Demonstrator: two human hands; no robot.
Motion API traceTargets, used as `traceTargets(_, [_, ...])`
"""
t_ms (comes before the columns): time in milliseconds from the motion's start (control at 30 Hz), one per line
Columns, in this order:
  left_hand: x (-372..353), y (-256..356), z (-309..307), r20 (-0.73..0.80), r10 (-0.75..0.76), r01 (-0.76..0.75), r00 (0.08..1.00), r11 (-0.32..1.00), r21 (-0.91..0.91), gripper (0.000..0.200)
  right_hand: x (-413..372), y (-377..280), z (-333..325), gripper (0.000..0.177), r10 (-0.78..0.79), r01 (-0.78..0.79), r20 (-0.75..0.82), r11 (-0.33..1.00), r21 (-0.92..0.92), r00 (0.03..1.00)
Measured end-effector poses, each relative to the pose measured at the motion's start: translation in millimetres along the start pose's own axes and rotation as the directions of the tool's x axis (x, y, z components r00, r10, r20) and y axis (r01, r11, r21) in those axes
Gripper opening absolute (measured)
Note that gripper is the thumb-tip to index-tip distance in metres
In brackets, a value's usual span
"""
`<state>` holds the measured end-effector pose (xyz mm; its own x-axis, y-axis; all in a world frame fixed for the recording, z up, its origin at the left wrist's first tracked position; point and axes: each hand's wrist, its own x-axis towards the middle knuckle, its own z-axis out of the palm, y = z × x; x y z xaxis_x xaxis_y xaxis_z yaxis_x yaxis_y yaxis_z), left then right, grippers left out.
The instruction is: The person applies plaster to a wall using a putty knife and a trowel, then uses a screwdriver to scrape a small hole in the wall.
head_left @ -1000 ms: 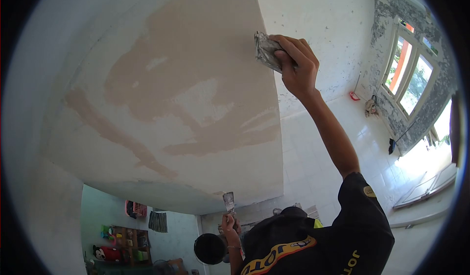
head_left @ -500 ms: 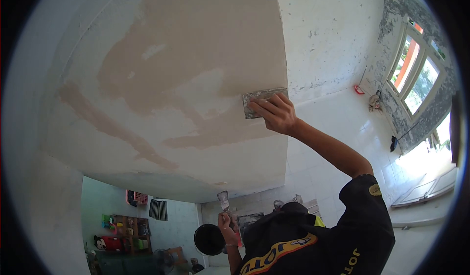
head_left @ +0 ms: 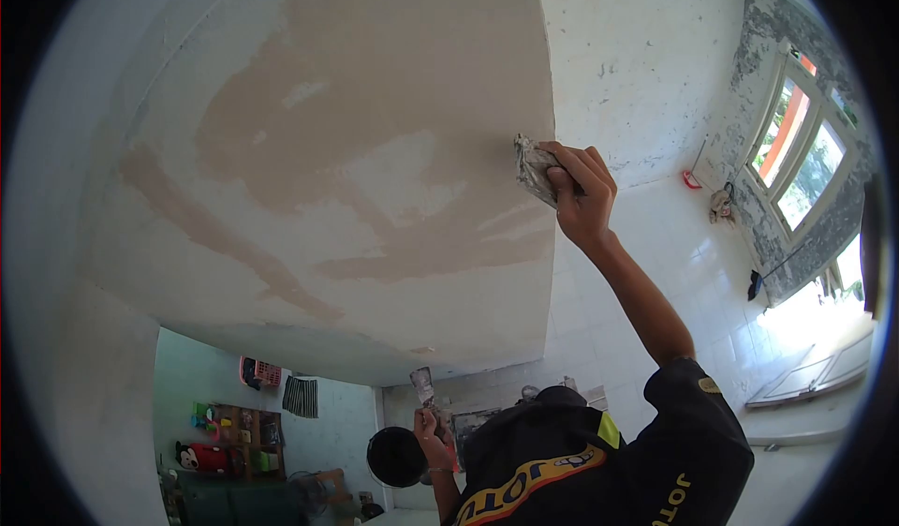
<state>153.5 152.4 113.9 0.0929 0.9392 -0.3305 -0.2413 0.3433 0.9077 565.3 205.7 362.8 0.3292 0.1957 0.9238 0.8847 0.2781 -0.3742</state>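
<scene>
My right hand (head_left: 588, 193) is closed around a putty-smeared plastering trowel (head_left: 536, 172) near the right edge of the wall (head_left: 459, 315). The trowel is tilted, its far edge at or close to the wall; contact is not clear. Beige-brown putty (head_left: 375, 48) covers much of the upper wall, with pale patches between the strokes. Lower down, my left hand (head_left: 433, 437) grips a putty knife (head_left: 422, 383) by the handle, its smeared blade pointing up. Beside that hand is a black bucket (head_left: 395, 458); its contents are too dark to make out.
Past the wall's right edge lie a pale tiled floor (head_left: 646, 264) and a window (head_left: 796, 147) in a patchy wall. At lower left, an opening shows a room with a shelf (head_left: 251, 437), a pink basket (head_left: 268, 374) and a striped cloth (head_left: 301, 397).
My right hand has moved right and slightly up, tilting the trowel away from its flatter position on the wall. The left hand and putty knife have barely shifted.
</scene>
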Motion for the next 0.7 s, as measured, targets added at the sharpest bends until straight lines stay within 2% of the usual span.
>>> traceTargets(33, [-1,-1,0,0.012,-0.023,0.023,1.0,1.0,-0.005,0.018,6,0,3,0.031,-0.088,0.087,-0.021,0.994,-0.064,0.996])
traceTargets(100, [1,-1,0,0.023,-0.04,0.04,0.999,0.999,-0.011,0.018,2,-5,18,0.031,-0.14,0.138,-0.011,0.986,-0.091,0.99])
traceTargets(167, [4,1,2,0.051,-0.095,0.092,0.994,0.994,0.057,0.019,-15,-6,44,0.032,-0.188,0.186,-0.009,0.976,-0.113,0.982])
traceTargets(233, [6,6,10,0.069,-0.076,0.072,0.995,0.996,0.056,0.017,-44,-7,65,0.034,-0.277,0.274,0.005,0.949,-0.153,0.961])
traceTargets(433, [-1,27,34,0.084,-0.056,0.055,0.995,0.998,0.013,0.023,-133,-12,103,0.037,-0.284,0.301,0.193,0.952,-0.063,0.939])
traceTargets(467, [-3,28,37,0.091,-0.045,0.046,0.995,0.999,-0.016,0.023,-143,-13,104,0.035,-0.121,0.102,0.277,0.991,0.085,0.953])
traceTargets(500, [-7,33,41,0.074,-0.041,0.043,0.996,0.999,-0.027,0.023,-149,-18,106,0.033,0.026,-0.114,0.382,0.971,0.212,0.924])
traceTargets(533, [-13,41,46,0.1,-0.018,0.026,0.995,0.997,-0.075,0.024,-147,-31,97,0.026,0.312,-0.485,0.526,0.845,0.227,0.791])
traceTargets(567, [-21,48,51,0.118,0.005,0.01,0.993,0.992,-0.126,0.025,-141,-39,91,0.026,0.292,-0.484,0.549,0.841,0.242,0.783])
traceTargets(600, [-27,56,54,0.084,0.007,0.005,0.996,0.99,-0.143,0.025,-138,-46,85,0.026,0.514,-0.845,0.673,0.365,0.389,0.532])
traceTargets(633, [-32,65,57,0.144,0.047,-0.03,0.988,0.993,-0.115,0.025,-137,-53,80,0.029,0.539,-0.897,0.822,-0.248,0.366,0.187])
traceTargets(667, [-38,74,60,0.208,0.082,-0.065,0.975,0.994,-0.089,0.024,-136,-61,76,0.029,0.518,-0.907,0.839,-0.253,0.336,0.166])
traceTargets(700, [-47,84,66,0.181,0.079,-0.061,0.98,0.993,-0.102,0.024,-136,-67,71,0.035,0.525,-0.829,0.846,-0.427,0.361,0.098])
